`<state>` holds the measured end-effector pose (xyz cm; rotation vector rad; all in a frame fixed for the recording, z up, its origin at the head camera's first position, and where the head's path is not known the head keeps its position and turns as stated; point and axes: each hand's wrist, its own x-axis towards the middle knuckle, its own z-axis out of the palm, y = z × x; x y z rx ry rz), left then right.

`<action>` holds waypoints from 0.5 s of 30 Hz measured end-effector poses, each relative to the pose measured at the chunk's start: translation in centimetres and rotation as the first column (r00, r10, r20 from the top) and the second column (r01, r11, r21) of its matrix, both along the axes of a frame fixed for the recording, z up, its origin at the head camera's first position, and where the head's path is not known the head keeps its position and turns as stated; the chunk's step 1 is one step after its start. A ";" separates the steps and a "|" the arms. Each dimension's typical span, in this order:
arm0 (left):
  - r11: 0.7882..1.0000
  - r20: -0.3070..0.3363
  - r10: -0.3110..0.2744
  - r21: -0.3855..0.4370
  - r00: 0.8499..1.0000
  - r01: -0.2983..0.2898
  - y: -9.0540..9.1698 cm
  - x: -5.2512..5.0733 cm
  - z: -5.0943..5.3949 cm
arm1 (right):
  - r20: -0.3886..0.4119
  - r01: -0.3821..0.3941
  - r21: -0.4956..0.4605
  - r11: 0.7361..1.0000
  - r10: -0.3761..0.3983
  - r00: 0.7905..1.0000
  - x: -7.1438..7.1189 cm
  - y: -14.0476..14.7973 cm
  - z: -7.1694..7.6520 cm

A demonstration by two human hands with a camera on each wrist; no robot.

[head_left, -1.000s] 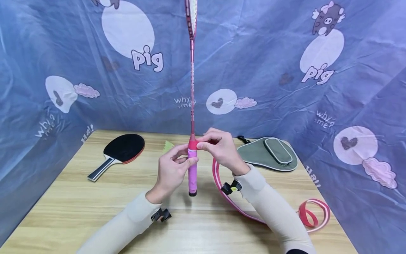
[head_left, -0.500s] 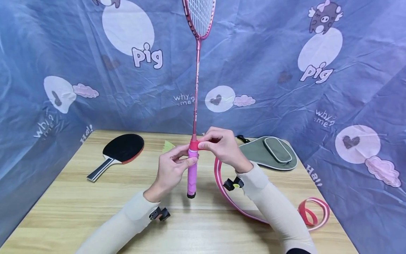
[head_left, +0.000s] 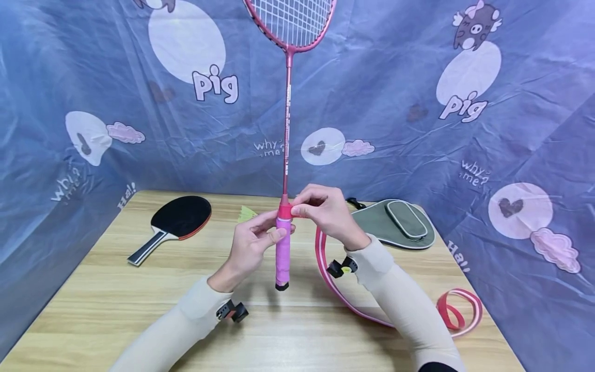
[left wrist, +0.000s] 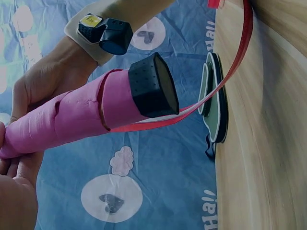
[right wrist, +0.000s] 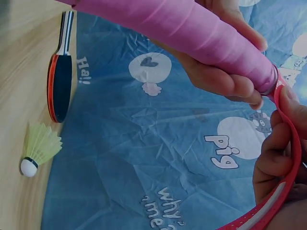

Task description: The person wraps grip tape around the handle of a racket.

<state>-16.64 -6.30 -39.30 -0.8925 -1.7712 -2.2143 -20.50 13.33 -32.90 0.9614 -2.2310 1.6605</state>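
Note:
Upright above the table is a badminton racket (head_left: pixel 282 258), its handle wrapped in pink-purple grip and ending in a black butt cap (left wrist: pixel 152 86). My left hand (head_left: pixel 248 243) grips the upper handle between thumb and fingers. At the cone just above, my right hand (head_left: pixel 325 214) pinches a red grip tape (head_left: pixel 321 253) that lies around the top of the handle. From the right fingers the tape, red with a white strip, hangs in a long curve to the table. In the right wrist view the tape (right wrist: pixel 295 148) runs through the right hand's fingers.
A table tennis bat (head_left: pixel 181 217) lies on the wooden table (head_left: pixel 260 341) at left. Behind the left hand is a yellow shuttlecock (right wrist: pixel 41 146). A green bat case (head_left: pixel 372 225) lies at back right, and the tape's free end curls at right. Printed blue cloth (head_left: pixel 395 77) surrounds the table.
The racket has turned about its long axis, so its strung head, edge-on before, now faces the camera broadly. Both hands have stayed at nearly the same spots on the handle.

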 end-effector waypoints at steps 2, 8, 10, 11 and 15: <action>1.000 0.000 -0.009 -0.003 1.000 0.009 -0.1 0.0 0.0 | -0.004 0.004 -0.010 1.000 -0.004 1.000 0.0 -0.1 0.0; 0.999 0.004 -0.031 -0.032 1.000 0.031 -0.4 -0.1 0.2 | 0.024 0.016 0.005 1.000 -0.016 1.000 0.0 -0.4 0.0; 0.998 0.000 -0.012 -0.068 1.000 0.011 -0.5 -0.2 0.3 | 0.027 0.011 0.005 1.000 -0.011 1.000 0.0 -0.3 0.0; 0.996 -0.005 0.003 -0.087 1.000 -0.003 -0.6 -0.2 0.4 | 0.022 0.009 0.002 1.000 -0.009 1.000 0.0 -0.3 0.0; 0.988 -0.032 0.095 -0.122 0.995 -0.098 -0.3 -0.3 0.3 | -0.031 0.026 -0.015 1.000 -0.027 0.999 -0.1 -0.2 -0.4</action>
